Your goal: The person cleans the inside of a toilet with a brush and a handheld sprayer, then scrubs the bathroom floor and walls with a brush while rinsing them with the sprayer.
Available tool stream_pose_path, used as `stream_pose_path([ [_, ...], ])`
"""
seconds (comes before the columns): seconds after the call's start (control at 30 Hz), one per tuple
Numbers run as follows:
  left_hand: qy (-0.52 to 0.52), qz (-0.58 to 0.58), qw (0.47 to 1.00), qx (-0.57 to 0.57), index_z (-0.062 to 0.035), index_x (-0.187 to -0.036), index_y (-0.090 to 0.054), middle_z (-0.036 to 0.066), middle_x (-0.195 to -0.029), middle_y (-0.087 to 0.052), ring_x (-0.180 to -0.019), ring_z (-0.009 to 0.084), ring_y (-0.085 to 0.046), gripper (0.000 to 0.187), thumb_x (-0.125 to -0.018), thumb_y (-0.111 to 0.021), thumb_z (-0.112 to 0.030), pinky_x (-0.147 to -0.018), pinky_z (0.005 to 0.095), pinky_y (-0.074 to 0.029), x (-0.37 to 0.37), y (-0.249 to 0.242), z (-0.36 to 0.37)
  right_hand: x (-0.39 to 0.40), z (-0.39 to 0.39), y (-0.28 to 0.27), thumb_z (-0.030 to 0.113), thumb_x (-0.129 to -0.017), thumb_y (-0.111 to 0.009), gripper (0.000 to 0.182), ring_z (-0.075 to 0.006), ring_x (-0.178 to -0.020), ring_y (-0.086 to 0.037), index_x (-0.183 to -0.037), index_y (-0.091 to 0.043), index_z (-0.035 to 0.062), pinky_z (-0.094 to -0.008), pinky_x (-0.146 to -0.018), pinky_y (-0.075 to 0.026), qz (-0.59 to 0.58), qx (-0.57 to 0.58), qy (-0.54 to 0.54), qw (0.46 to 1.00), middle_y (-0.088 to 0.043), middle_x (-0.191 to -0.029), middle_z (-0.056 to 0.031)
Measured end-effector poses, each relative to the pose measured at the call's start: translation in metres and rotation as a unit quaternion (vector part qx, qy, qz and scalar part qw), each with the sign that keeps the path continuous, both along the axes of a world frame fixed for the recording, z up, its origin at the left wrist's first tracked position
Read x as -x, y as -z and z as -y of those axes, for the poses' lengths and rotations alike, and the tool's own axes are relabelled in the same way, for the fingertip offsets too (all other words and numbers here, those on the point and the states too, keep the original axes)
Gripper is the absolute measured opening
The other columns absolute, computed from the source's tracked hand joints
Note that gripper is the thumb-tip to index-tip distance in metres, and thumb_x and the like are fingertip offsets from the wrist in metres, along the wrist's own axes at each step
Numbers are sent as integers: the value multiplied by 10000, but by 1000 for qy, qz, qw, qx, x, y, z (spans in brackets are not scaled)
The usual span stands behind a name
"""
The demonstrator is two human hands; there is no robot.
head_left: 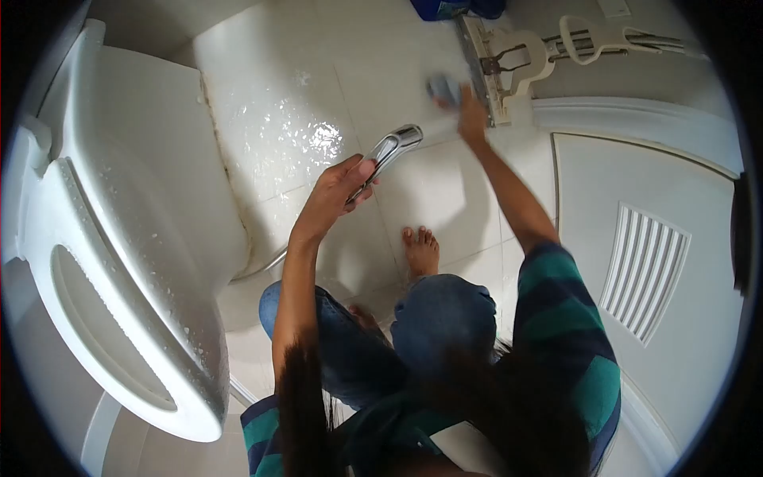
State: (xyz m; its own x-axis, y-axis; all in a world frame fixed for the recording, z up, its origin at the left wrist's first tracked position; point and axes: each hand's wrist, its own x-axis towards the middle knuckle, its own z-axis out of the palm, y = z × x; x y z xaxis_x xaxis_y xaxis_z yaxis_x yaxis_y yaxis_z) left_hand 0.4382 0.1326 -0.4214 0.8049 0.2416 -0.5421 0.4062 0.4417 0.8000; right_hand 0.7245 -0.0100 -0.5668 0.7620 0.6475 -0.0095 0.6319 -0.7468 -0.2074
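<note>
My left hand point(338, 195) grips a chrome hand sprayer point(391, 149), its head pointing toward the far floor. A hose runs from it down toward the toilet base. My right hand point(469, 115) is stretched out and holds a blue sponge point(443, 87) against the white tiled floor point(302, 87), beside a cream plastic mop head point(493, 67). I am crouched, with my knees in blue jeans and a bare foot point(421, 248) on the tiles.
A white toilet point(135, 262) with its seat down fills the left side, speckled with droplets. Wet, shiny tiles point(310, 139) lie in front of it. A white door with a louvred vent point(644, 270) stands at the right. A blue object point(445, 8) sits at the top edge.
</note>
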Motion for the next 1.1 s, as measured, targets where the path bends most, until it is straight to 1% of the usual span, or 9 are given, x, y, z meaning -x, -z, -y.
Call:
stream_pose_path([
  [0.07, -49, -2, 999, 17, -90, -797, -549, -46, -547, -403, -476, 16, -313, 447, -843, -458, -525, -413, 177, -220, 5, 2, -6, 25, 52, 1, 438, -709, -657, 662, -361, -870, -584, -1181, -407, 47, -432, -671, -478, 28, -161, -76, 984, -572, -1029, -200],
  [0.27, -56, 18, 998, 21, -93, -796, -555, -45, -538, -401, -466, 15, -313, 444, -845, -451, -521, -413, 171, -209, 5, 4, 7, -37, -35, -2, 526, -714, -612, 570, -371, -665, -603, -969, -437, 47, -433, -613, -467, 6, -29, 148, 988, -619, -696, -158],
  [0.43, 30, 5, 999, 20, -84, -805, -557, -42, -535, -402, -448, 15, -300, 466, -842, -441, -534, -393, 174, -200, 0, 9, 9, 68, 135, -2, 387, -705, -699, 572, -316, -648, -615, -1105, -508, 25, -389, -581, -488, -18, -139, -77, 987, -622, -742, -167],
  [0.5, 42, 5, 999, 8, -75, -799, -546, -41, -530, -397, -436, 16, -289, 522, -831, -418, -581, -379, 173, -193, -2, 13, 15, 52, 214, -19, 497, -713, -650, 641, -264, -560, -622, -1081, -489, -2, -368, -512, -489, -106, 34, 136, 984, -625, -699, -166],
  [0.63, 73, -38, 996, 35, -81, -792, -568, -39, -526, -409, -447, 19, -317, 437, -838, -471, -505, -378, 174, -208, -14, 19, 33, 17, 234, -2, 652, -684, -567, 865, -236, -472, -574, -1166, -412, -49, -374, -427, -437, -44, -92, 382, 918, -556, -515, -110],
  [0.7, 111, -63, 992, 18, -77, -784, -568, -39, -526, -414, -447, 22, -328, 439, -834, -480, -504, -381, 176, -215, -23, 26, 45, 109, 210, 12, 548, -697, -637, 819, -253, -507, -599, -1237, -416, -26, -365, -457, -460, -51, 60, 221, 972, -582, -575, -145],
  [0.77, 127, -81, 989, -10, -75, -780, -566, -40, -526, -416, -445, 23, -326, 438, -838, -478, -501, -382, 177, -220, -35, 27, 48, 143, 199, 11, 414, -657, -726, 637, -269, -665, -645, -1110, -512, 21, -392, -638, -511, -54, -104, 23, 993, -636, -810, -185],
  [0.97, 131, -125, 984, 6, -56, -829, -565, -29, -554, -440, -448, 40, -339, 460, -853, -447, -500, -406, 187, -257, -39, 54, 43, -49, 188, -11, 583, -694, -589, 642, -347, -624, -595, -1017, -458, 44, -437, -531, -444, 1, 3, 299, 954, -608, -669, -170],
  [1.1, 196, -156, 968, -17, -53, -847, -569, -18, -558, -456, -465, 51, -367, 505, -844, -434, -539, -440, 197, -288, -44, 58, 51, -4, 369, 18, 615, -631, -639, 800, -312, -774, -613, -1132, -528, 2, -378, -677, -471, 111, -58, 434, 892, -628, -845, -195],
])
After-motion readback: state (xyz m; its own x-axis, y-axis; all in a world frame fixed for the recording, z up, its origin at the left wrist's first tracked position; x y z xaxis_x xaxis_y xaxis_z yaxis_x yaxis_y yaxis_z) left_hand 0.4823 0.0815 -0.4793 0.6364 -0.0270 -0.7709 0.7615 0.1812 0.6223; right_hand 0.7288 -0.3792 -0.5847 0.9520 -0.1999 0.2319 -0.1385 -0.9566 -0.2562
